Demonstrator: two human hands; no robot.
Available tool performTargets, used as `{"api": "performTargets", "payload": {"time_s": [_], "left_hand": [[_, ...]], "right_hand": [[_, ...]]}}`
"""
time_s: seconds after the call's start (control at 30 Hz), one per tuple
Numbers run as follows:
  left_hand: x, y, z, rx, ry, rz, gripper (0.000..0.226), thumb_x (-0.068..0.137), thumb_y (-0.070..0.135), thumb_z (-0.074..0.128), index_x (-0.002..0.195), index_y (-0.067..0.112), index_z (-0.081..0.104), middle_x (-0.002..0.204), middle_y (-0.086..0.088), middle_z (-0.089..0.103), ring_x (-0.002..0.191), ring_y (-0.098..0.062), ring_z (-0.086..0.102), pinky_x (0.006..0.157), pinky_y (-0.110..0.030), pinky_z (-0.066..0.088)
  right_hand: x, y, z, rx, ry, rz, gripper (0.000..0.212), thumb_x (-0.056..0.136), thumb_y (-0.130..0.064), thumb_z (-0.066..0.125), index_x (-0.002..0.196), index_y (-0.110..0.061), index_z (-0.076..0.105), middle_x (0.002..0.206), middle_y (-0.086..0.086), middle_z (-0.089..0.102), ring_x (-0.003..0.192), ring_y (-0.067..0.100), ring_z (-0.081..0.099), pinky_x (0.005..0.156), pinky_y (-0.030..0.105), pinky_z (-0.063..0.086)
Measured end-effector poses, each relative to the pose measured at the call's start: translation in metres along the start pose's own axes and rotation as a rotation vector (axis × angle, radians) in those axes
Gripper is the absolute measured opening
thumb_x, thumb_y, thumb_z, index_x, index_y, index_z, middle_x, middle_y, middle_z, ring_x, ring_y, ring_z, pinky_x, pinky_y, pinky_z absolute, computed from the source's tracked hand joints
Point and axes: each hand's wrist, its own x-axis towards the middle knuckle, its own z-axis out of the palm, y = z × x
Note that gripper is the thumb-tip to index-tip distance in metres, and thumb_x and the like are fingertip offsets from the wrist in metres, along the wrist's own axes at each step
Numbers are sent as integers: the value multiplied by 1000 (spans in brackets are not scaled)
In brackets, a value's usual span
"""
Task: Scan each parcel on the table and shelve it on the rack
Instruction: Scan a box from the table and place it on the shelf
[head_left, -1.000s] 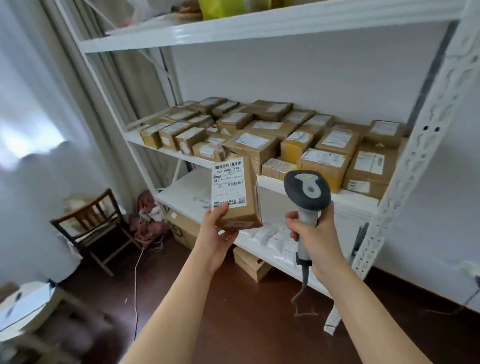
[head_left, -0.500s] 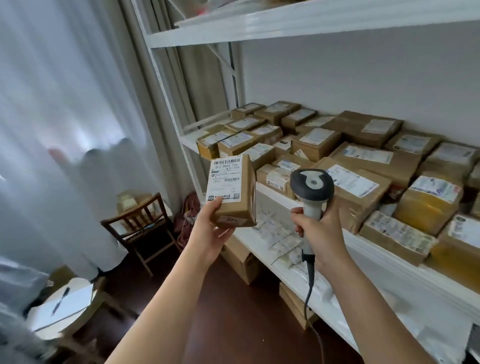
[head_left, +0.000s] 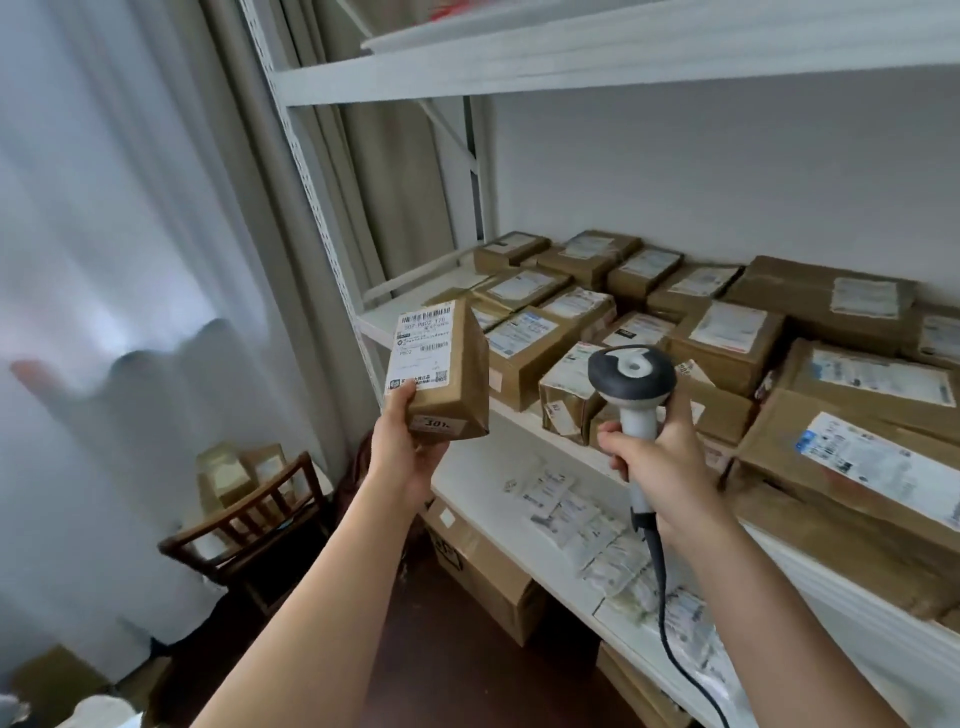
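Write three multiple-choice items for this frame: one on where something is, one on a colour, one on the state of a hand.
1. Where is the small parcel with the barcode label?
A. lying on the middle shelf
B. held up in the left hand, in front of the rack
C. on the wooden chair

2. What colour is the scanner head's outer rim?
A. dark grey
B. bright yellow
C. red

3. What is the right hand doing?
A. hanging open at the side
B. pressing flat on a box
C. gripping the scanner's handle

Answers:
1 B: the left hand holds it by its lower end, clear of the rack.
2 A: a dark grey rim surrounds a pale centre.
3 C: the fingers curl round the pale handle.
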Motion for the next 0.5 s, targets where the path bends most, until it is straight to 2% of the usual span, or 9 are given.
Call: {"api": "performTargets", "payload": {"time_s": [0.03, 0.1, 0.17, 0.27, 0.33, 0.5], "left_hand": [[13, 11, 0, 19, 15, 15, 39, 87, 39, 66, 121, 21, 59, 115, -9, 71, 103, -24, 67, 96, -37, 53], [38, 29, 0, 50, 41, 45, 32, 88, 42, 65, 114, 24, 59, 107, -5, 71, 86, -17, 69, 77, -30, 55], [61, 41, 1, 57, 85, 50, 30, 87, 44, 66, 109, 25, 59, 103, -2, 71, 79, -14, 68, 66, -26, 51], [94, 53, 1, 33, 172, 42, 49, 82, 47, 71, 121, 20, 58, 108, -3, 71, 93, -17, 68, 70, -28, 51], [116, 61, 3, 6, 209, 45, 58, 81, 46, 73, 126, 15, 53, 110, -5, 69, 96, -18, 68, 72, -29, 52], [174, 75, 21, -45, 244, 51, 56, 81, 40, 77, 118, 14, 44, 113, -9, 64, 95, -20, 68, 79, -34, 58]], "right_hand": [[7, -3, 11, -2, 9, 3, 46, 85, 0, 67, 116, -28, 49, 89, 8, 68, 69, 17, 61, 68, 34, 53], [22, -5, 30, -15, 19, 13, 45, 85, -2, 69, 120, -24, 49, 89, 10, 68, 65, 15, 60, 63, 32, 50], [34, -7, 46, -33, 20, 30, 46, 86, -4, 69, 122, -23, 49, 92, 10, 68, 63, 13, 60, 60, 29, 49], [52, -7, 67, -65, 0, 53, 44, 86, -4, 69, 120, -24, 49, 94, 9, 68, 65, 12, 61, 59, 27, 49], [65, -9, 79, -79, -13, 75, 40, 85, -4, 69, 112, -26, 50, 88, 7, 68, 65, 14, 61, 63, 31, 50], [110, -14, 103, -86, -64, 130, 38, 85, -6, 70, 114, -21, 52, 86, 9, 64, 63, 16, 59, 64, 34, 53]]}}
